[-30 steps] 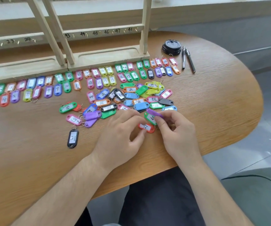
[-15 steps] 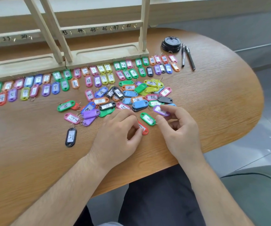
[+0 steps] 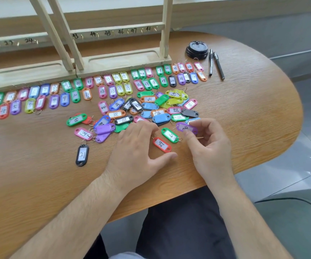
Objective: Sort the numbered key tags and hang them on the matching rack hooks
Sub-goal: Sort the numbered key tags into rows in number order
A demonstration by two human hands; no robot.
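Misreading is the first hazard: my right hand (image 3: 209, 148) pinches the purple tag (image 3: 183, 126) between thumb and forefinger, just clear of the counter (image 3: 38, 184) and well in front of the rack (image 3: 121, 58). Its label is blurred and partly under my fingers, so I cannot confirm the number, and an inverted digit could send it to the wrong hook. My left hand (image 3: 138, 152) lies flat, fingers spread and relaxed, holding nothing, at the edge of the unsorted pile (image 3: 147, 109) farthest from the rack. The red tag 29 (image 3: 162, 144) and a green tag (image 3: 170, 135) lie loose between my hands, and a careless sweep could knock them into that pile. Several split rings there look interlocked, so lifting one tag may drag its neighbours. The sorted rows (image 3: 113, 86) along the rack's foot sit near the pile and could be disturbed. No tag hangs on the visible hooks (image 3: 128, 31).
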